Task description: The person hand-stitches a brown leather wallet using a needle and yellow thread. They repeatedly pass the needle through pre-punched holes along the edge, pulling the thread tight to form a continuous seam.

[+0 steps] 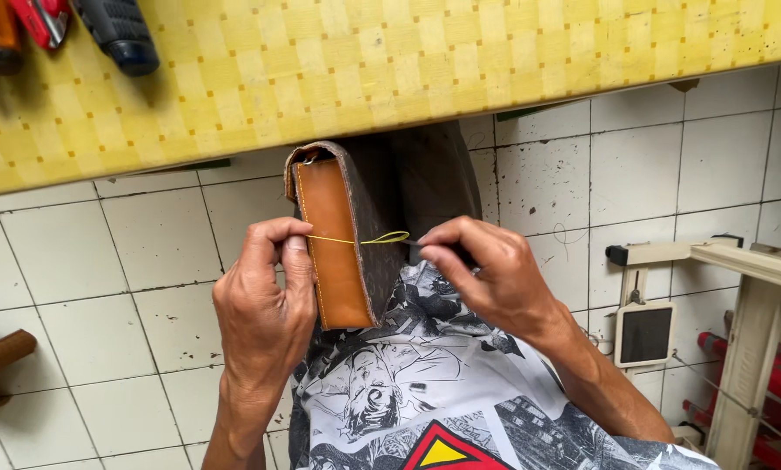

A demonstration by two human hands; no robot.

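leather piece (338, 252) centre frame: stiff, light; hold by edge | left hand (264, 300) pinching yellow thread (368, 238) | right hand (486, 270) pinched on needle end

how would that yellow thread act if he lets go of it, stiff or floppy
Probably floppy: the yellow thread looks thin and curves into a small loop beside the brown leather piece. It seems straight only where the left hand and right hand pull it taut. Likely very light.

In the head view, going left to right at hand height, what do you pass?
Left hand → tan leather piece with a dark cover → yellow thread loop → right hand → wooden frame at the far right.
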